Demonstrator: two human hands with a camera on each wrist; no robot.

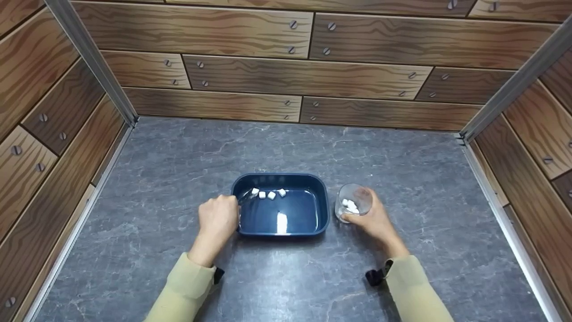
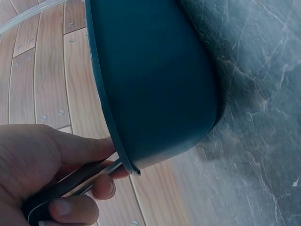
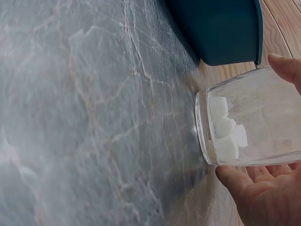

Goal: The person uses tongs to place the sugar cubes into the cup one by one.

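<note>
In the head view my left hand point(image 1: 217, 219) is at the left rim of a dark blue rectangular tray point(image 1: 295, 214). It grips a pair of tongs point(image 2: 59, 188), dark-handled in the left wrist view. Their tips reach into the tray, right at the leftmost of several small white cubes point(image 1: 271, 195) lying in a row near its back wall. To the right of the tray, my right hand point(image 1: 375, 219) wraps around a clear glass point(image 1: 357, 192). More white cubes point(image 3: 225, 136) rest at the bottom of this glass, whose base is close over the grey surface.
The grey marbled tabletop point(image 1: 286, 147) spreads out on all sides of the tray. Wood-patterned panels point(image 1: 250, 71) form walls at the back, left and right, with metal strips point(image 1: 96, 62) along the corners. Dark wrist devices point(image 1: 374, 277) show at both sleeves.
</note>
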